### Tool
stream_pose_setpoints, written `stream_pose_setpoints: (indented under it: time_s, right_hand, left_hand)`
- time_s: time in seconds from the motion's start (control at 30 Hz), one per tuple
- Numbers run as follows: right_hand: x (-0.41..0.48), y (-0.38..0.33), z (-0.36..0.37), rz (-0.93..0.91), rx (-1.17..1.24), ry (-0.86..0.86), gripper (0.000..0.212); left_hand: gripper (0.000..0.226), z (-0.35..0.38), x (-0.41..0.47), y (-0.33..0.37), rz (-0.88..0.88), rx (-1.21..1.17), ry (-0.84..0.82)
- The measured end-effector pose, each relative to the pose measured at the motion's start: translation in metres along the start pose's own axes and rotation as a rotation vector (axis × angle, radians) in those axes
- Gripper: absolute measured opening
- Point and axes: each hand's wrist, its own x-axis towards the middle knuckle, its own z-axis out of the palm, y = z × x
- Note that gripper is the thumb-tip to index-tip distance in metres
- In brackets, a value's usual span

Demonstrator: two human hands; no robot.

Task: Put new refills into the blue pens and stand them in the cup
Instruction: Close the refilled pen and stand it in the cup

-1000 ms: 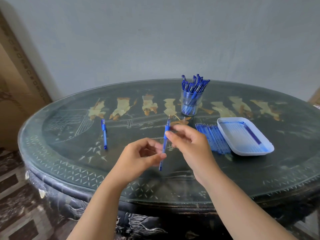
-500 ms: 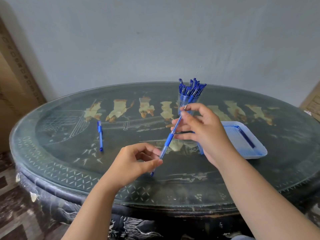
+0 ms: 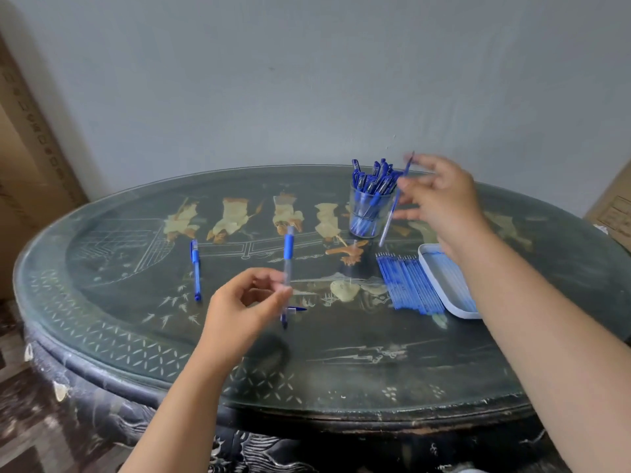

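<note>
My left hand (image 3: 246,307) pinches a blue pen barrel (image 3: 288,264) upright over the table's front middle, grip end up. My right hand (image 3: 440,203) is raised beside the clear cup (image 3: 367,211) and holds a thin refill (image 3: 392,206) slanted down, blurred by motion. The cup stands at the back and is packed with several blue pens. A row of blue refills (image 3: 408,286) lies right of centre on the table. One capped blue pen (image 3: 195,268) lies alone to the left.
A white tray (image 3: 440,288) sits against the refill row, partly hidden by my right forearm. The dark oval table (image 3: 136,336) has a glass top with painted figures. Cardboard boxes stand at the far left (image 3: 20,186) and far right (image 3: 611,206).
The refill has come out of the pen: my right hand lifted it up and to the right, near the cup. My left hand kept the barrel and turned it upright.
</note>
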Motion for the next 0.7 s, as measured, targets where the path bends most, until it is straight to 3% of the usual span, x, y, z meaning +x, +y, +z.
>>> stream_pose_setpoints:
  time_s: [0.13,0.23,0.53,0.7]
  right_hand:
    - [0.006,0.052,0.011,0.171,-0.391,-0.150,0.046]
    - [0.011,0.085,0.019,0.223,-0.567,-0.169,0.045]
    - [0.018,0.110,0.027,0.168,-0.887,-0.184,0.047]
    - [0.019,0.110,0.022,0.161,-0.920,-0.164,0.045]
  left_hand:
    - [0.012,0.002,0.004,-0.008,0.048,-0.061,0.213]
    - [0.011,0.001,0.006,-0.011,0.036,-0.075,0.302]
    - [0.011,-0.001,0.009,-0.018,0.002,-0.028,0.302]
    - [0.012,-0.001,0.009,-0.020,0.008,-0.016,0.285]
